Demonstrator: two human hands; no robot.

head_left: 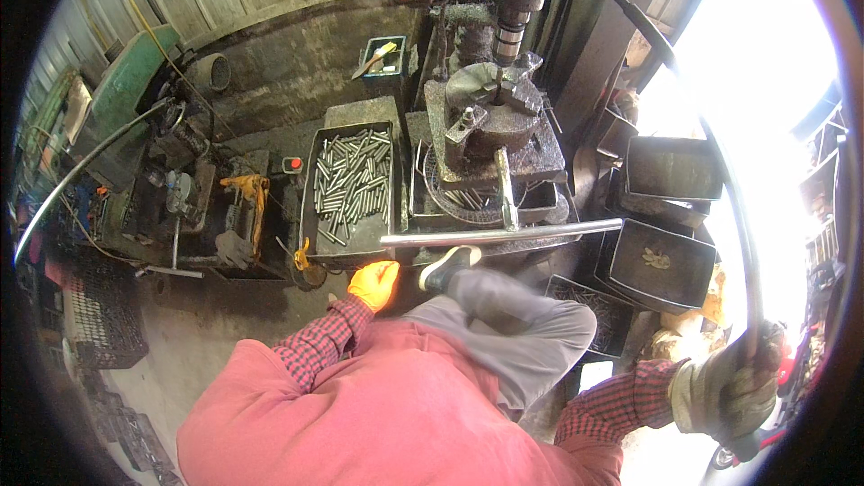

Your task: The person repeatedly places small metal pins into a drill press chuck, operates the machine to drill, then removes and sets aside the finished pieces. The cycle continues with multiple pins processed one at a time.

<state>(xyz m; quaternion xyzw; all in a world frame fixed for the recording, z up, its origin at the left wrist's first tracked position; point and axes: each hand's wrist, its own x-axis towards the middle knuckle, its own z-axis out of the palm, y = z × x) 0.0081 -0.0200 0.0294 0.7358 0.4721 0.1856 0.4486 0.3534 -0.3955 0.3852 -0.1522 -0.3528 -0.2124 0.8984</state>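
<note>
Red top [387,405], right hand [727,389] apparently gripping long bar [742,216]

Kinda cluttered here: a big green machine [135,74] sits at 10 o'clock, some orange rag or glove [259,200] hangs around 9, a black crate [103,324] is at 8, and a pale glove [655,258] lies in a dark tray [677,288] at 3.

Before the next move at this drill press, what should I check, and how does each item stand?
1. Right hand on the long lever: ok, the glove is wrapped around its lower end.
2. Left hand away from the spindle: ok, it is by the tray's near edge.
3. Left hand empty: cannot tell, the fingers hide the palm.
4. Spindle stopped: cannot tell from one still.
5. Metal pins neatly aligned: not ok, they lie jumbled.
</note>
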